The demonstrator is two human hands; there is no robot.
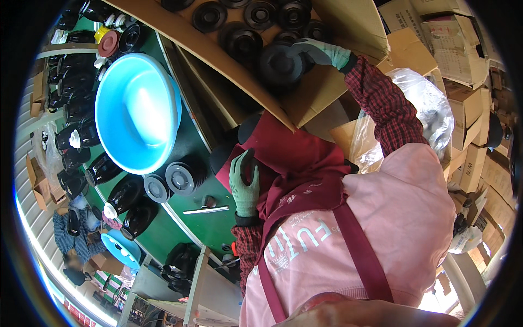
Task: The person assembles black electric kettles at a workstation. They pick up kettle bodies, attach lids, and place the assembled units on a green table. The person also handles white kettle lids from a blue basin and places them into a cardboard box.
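My right hand [321,53], in a pale green glove with grey-coated fingers, reaches into a large cardboard box [321,103]. Its fingers are closed on the edge of a round black lid [277,66] with a raised centre. More black lids [260,14] lie in rows inside that box. My left hand [244,182], gloved alike, is in front of my dark red apron [299,147], beside the green table [201,182]. Its fingers curve loosely apart from the thumb, and I see nothing held there. Nearest to it on the table are stacked black lids [182,178].
A blue basin [136,111] stands on the table. Shiny black pots [124,195] line its far side, near a reddish lid [109,43]. A metal strip [206,210] lies near the table's edge. Cardboard boxes [455,52] and a clear plastic bag [425,98] crowd the right.
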